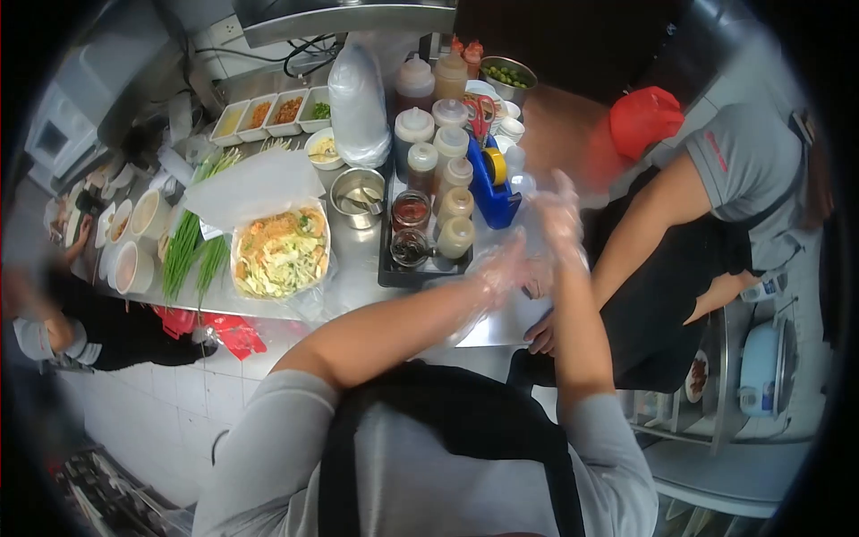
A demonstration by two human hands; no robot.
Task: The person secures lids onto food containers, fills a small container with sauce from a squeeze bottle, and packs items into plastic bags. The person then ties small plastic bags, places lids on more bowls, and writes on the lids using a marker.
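Note:
My left hand (504, 268), in a clear plastic glove, is over the steel table's right end, just right of the black bottle tray (401, 271). Its thumb points up, apart from the blurred fingers. My right hand (559, 219), also in a clear glove, is raised beside the blue tape dispenser (497, 204) with its fingers apart. I see nothing held in either hand. The dispenser carries a roll of yellow tape (494, 165). Red-handled scissors (480, 118) stand behind it. Squeeze bottles (455, 236) and sauce jars (411, 209) fill the tray.
A lined box of noodles and shredded cabbage (279, 255) sits left, by green onions (183, 251) and a steel pot (357, 195). A co-worker (662, 295) stands close at the right, an arm beside mine. Another person (98, 322) works far left.

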